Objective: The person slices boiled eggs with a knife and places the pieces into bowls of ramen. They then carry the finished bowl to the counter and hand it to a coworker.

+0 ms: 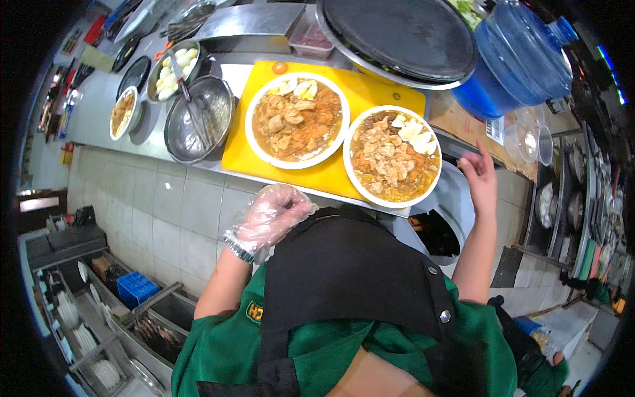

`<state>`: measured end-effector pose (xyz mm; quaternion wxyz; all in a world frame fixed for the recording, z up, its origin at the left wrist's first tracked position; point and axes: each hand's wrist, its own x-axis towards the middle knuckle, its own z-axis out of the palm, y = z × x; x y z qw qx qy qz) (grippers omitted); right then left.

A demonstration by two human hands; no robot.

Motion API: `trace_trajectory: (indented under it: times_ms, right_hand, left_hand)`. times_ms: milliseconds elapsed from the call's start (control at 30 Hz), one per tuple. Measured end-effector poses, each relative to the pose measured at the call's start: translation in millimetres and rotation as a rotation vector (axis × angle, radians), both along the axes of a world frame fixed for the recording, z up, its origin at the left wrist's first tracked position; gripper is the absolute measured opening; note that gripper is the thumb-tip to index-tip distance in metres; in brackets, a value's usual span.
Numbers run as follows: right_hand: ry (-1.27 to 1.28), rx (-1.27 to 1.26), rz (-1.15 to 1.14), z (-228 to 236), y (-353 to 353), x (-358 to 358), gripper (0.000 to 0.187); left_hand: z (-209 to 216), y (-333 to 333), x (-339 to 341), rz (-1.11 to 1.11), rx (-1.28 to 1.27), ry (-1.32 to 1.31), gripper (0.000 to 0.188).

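Note:
Two white bowls of brown-sauced food stand side by side on a yellow cutting board (pixel 317 180). The left bowl (pixel 297 119) has fried pieces and sliced boiled egg on top; the right bowl (pixel 395 157) carries crumbly light-brown bits and egg slices. My left hand (pixel 272 215), in a clear plastic glove, is closed in front of the board's near edge, touching neither bowl. Whatever its fingers hold, if anything, is hidden. Bare and empty, my right hand (pixel 481 173) hangs right of the right bowl, its fingers apart.
Left of the board sit a dark metal bowl (pixel 178 132) with tongs (pixel 192 106), a bowl of boiled eggs (pixel 165 86) and a small bowl of food (pixel 124 114). Behind are a large dark round lid (pixel 400 36) and a blue water jug (pixel 519 56). Clear cups (pixel 532 142) stand right.

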<state>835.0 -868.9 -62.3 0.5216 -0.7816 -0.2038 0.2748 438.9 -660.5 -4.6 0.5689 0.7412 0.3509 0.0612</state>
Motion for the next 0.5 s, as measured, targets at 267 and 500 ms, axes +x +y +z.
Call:
trace_trajectory:
  times_ms: [267,500]
  right_hand:
    - [0.399,0.553,-0.123,-68.9,6.2,-14.7,0.065]
    - [0.643,0.668,-0.041,-71.8,47.1,-46.2,0.080]
  left_hand:
    - [-82.0,-27.2,39.2,0.170,-0.650,-0.238,0.038]
    - [-118.9,-35.1,95.7,0.271,-0.051,-0.383,0.046]
